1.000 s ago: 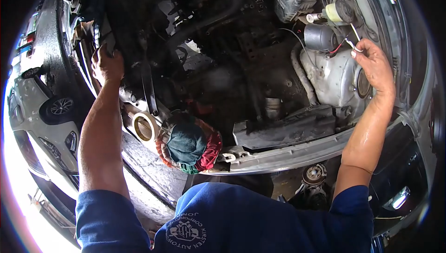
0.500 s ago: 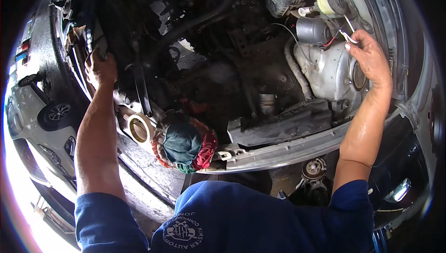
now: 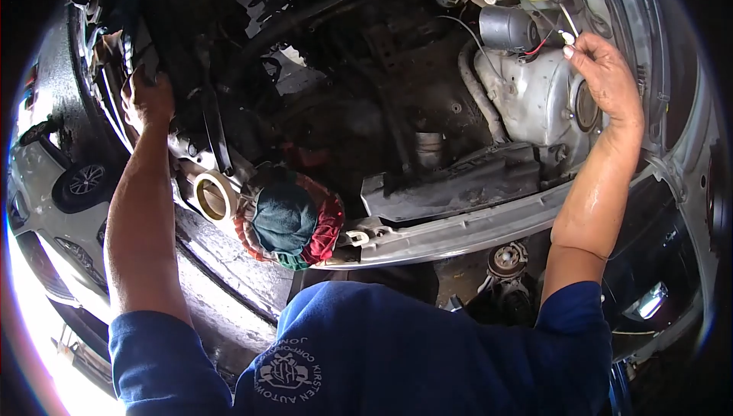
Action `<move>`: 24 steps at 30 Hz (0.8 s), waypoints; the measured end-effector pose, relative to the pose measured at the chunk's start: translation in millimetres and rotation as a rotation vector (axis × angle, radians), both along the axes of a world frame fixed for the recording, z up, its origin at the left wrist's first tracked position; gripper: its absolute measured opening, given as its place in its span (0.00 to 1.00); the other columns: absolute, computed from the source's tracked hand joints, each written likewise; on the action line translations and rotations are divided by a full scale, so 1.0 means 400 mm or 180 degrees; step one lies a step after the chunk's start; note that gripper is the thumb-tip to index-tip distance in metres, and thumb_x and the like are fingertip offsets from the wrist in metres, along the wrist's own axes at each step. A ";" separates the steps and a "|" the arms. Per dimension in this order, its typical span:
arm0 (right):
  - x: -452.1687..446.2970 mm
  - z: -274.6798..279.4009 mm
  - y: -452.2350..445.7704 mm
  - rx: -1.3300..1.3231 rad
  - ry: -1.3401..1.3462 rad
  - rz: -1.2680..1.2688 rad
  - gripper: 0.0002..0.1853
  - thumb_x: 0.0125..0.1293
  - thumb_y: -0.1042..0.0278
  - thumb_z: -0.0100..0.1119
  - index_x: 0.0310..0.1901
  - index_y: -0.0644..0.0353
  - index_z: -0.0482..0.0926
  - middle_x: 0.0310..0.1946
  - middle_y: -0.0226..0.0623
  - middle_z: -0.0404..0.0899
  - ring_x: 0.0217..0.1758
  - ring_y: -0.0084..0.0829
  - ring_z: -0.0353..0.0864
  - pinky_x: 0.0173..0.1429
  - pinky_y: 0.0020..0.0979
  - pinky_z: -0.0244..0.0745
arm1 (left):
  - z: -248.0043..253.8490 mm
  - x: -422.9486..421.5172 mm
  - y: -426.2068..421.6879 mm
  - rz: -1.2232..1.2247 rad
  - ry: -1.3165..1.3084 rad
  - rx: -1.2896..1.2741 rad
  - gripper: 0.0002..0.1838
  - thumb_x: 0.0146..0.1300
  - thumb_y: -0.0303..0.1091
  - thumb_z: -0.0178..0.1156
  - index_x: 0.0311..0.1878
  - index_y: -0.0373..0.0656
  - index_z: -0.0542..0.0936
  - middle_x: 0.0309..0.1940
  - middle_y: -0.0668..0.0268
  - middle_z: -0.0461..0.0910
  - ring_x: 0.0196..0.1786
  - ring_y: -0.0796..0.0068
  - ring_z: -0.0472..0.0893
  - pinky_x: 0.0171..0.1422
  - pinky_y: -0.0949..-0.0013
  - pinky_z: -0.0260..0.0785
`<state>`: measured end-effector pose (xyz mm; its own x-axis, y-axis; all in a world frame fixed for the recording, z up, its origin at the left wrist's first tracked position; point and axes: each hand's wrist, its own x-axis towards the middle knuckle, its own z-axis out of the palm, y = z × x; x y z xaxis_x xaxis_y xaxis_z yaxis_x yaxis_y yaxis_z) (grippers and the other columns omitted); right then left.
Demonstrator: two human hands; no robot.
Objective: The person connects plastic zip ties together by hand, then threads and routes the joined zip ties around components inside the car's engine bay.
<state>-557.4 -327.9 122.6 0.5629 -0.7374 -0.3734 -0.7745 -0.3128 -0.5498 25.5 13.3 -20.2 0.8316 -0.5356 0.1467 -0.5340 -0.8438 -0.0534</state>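
And the right hand [image 3: 605,76] has thumb and finger pinched on a small white piece [image 3: 566,37], just beside the dark cylinder [image 3: 508,29]; left hand [image 3: 147,99] at the engine bay's [image 3: 458,242] edge, grip hidden; cream ring [image 3: 232,195] beside bundled cloth [image 3: 286,219].

1 head-worn camera, near, facing forward and down over shirt [image 3: 397,355] into engine bay [image 3: 412,95].
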 end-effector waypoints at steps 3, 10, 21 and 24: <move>0.012 0.010 0.014 -0.0069 -0.0061 -0.0091 0.14 0.66 0.59 0.61 0.33 0.63 0.77 0.23 0.24 0.70 0.31 0.19 0.65 0.38 0.25 0.63 | -0.004 0.004 0.000 0.0010 0.0027 -0.0054 0.31 0.57 0.55 0.58 0.65 0.63 0.71 0.65 0.57 0.67 0.68 0.54 0.67 0.70 0.50 0.59; 0.002 -0.002 0.006 -0.0266 -0.0022 -0.0075 0.15 0.67 0.59 0.60 0.40 0.65 0.81 0.27 0.27 0.77 0.34 0.20 0.71 0.42 0.25 0.66 | 0.012 -0.012 -0.007 0.0151 0.0073 -0.0025 0.32 0.56 0.56 0.59 0.66 0.65 0.71 0.66 0.57 0.67 0.68 0.55 0.67 0.69 0.49 0.59; 0.003 -0.011 0.004 0.0109 -0.0167 -0.0027 0.12 0.64 0.66 0.62 0.41 0.68 0.81 0.33 0.28 0.79 0.40 0.20 0.73 0.48 0.24 0.67 | 0.015 -0.015 -0.010 0.0123 0.0037 0.0016 0.32 0.56 0.57 0.58 0.65 0.63 0.71 0.67 0.60 0.67 0.69 0.56 0.65 0.71 0.49 0.56; 0.005 -0.005 0.001 0.0098 0.0001 -0.0015 0.11 0.64 0.66 0.62 0.40 0.67 0.80 0.32 0.27 0.78 0.39 0.20 0.72 0.47 0.24 0.67 | 0.009 -0.010 -0.008 0.0136 0.0031 0.0012 0.32 0.56 0.57 0.57 0.65 0.63 0.71 0.67 0.60 0.67 0.69 0.56 0.65 0.71 0.49 0.56</move>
<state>-555.3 -327.7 120.6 0.5592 -0.7283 -0.3960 -0.7761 -0.2921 -0.5588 21.5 10.2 -16.7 0.8552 -0.5001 0.1365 -0.4980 -0.8657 -0.0516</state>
